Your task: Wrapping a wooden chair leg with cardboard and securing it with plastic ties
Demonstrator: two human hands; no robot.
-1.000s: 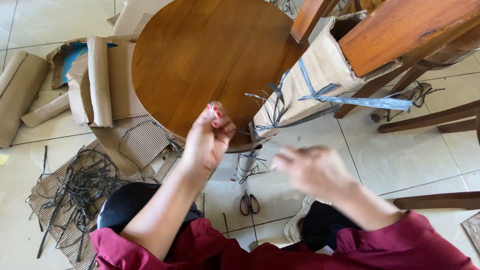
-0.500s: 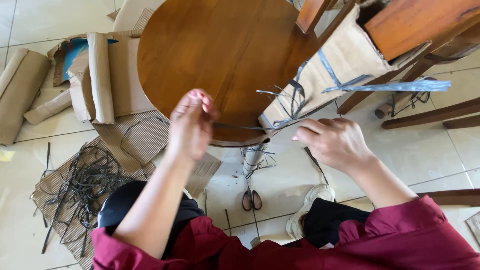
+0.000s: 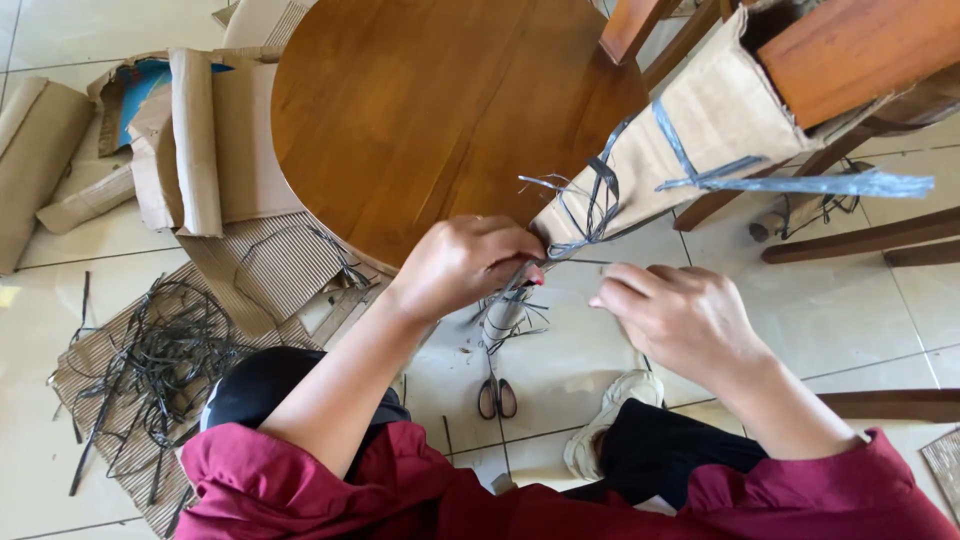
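At the bottom of the frame sit the person's dark red sleeves and black-clad knees; a pair of scissors (image 3: 497, 397) lies on the tiled floor (image 3: 860, 320) between them.

Centre frame, the left hand (image 3: 468, 265) is closed, its fingers curled tight around the grey plastic strapping (image 3: 590, 215) where it knots at the lower end of the cardboard-wrapped furniture leg (image 3: 690, 130). The right hand (image 3: 680, 320), just right of it, is loosely bent, fingers narrow and pointing at the same knot; whether it pinches a strand cannot be told.

Judgement: the strap comes away best with a firm grip close to the knot, pulling along the cardboard, not across it.

Beyond the hands, the round wooden table top (image 3: 430, 110) fills the upper centre. To the left lie a tangle of removed straps (image 3: 165, 365) and loose cardboard sheets (image 3: 200, 140).
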